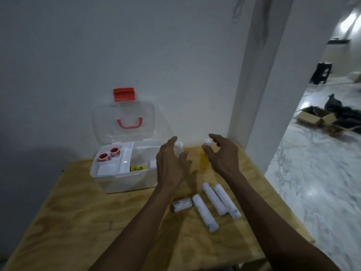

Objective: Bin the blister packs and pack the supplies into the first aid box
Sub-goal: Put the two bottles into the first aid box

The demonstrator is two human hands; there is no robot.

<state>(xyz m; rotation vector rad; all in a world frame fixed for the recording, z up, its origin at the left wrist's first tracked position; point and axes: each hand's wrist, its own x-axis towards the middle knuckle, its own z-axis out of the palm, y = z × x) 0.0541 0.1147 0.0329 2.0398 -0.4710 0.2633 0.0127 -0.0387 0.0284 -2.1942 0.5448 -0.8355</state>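
The clear first aid box [109, 179] stands open on the wooden table [68, 212], its lid with a red latch leaning on the wall. Two red tape rolls [109, 154] lie in its tray and a small yellow packet [138, 168] lies deeper inside. My left hand [170, 165] hovers open in front of a white bottle [178, 146]. My right hand [222, 155] is open, its fingers curled close around a yellow bottle [204, 160] with a white cap, without gripping it. Three long white rolls [214, 204] and a short wrapped bandage [182, 204] lie nearer to me.
A white wall runs behind the table, with a pillar [259, 94] at the table's right back corner. To the right the marble floor holds cardboard boxes [316, 118] and dark bags. The table's right edge runs close to the rolls.
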